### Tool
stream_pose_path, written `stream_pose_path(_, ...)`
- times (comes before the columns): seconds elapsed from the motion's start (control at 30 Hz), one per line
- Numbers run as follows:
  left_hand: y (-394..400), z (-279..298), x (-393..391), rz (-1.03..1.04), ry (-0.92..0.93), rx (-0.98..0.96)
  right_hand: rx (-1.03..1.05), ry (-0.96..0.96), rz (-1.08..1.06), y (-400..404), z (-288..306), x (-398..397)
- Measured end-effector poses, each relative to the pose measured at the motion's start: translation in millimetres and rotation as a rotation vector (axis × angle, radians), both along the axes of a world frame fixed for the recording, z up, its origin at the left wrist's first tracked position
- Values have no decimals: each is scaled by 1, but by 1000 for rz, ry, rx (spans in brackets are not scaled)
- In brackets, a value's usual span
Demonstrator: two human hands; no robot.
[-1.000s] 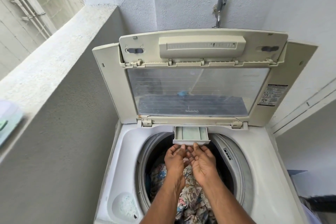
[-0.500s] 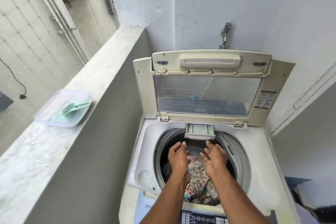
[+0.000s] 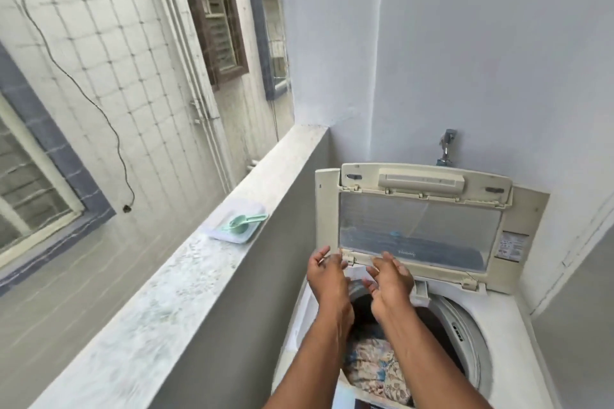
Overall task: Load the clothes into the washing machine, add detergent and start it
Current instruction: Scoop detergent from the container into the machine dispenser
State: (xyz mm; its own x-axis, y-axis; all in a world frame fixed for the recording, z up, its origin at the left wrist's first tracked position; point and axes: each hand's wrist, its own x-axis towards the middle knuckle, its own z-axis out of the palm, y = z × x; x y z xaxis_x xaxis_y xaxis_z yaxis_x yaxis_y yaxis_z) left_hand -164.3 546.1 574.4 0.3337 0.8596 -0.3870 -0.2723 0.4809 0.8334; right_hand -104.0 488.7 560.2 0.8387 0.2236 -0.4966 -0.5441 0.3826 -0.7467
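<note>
Bare left hand [image 3: 327, 276] and right hand [image 3: 392, 279] raised side by side above drum [image 3: 465, 335], fingers loosely spread, grasping nothing. Patterned clothes [image 3: 375, 365] lie in drum below forearms. Lid [image 3: 422, 226] stands upright behind hands. Detergent box [image 3: 237, 224] with green scoop [image 3: 246, 221] sits on ledge [image 3: 159, 302] left, well apart from hands. Washer [image 3: 505, 335] hugs ledge wall; free air above drum.

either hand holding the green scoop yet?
No: the scoop lies in the tub on the ledge, and both hands are empty.

Head view looks down-left, seemingly — close over the washing machine [image 3: 498, 315] — blurred.
</note>
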Motion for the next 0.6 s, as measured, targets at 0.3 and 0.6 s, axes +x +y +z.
stream_pose_path(0.3,73,103,-75,137,45,623,-96,-420,395,97,91,-50)
stream_pose_path(0.6,145,77,-142,172,768,947,-702,-1063,586,158,106,-74)
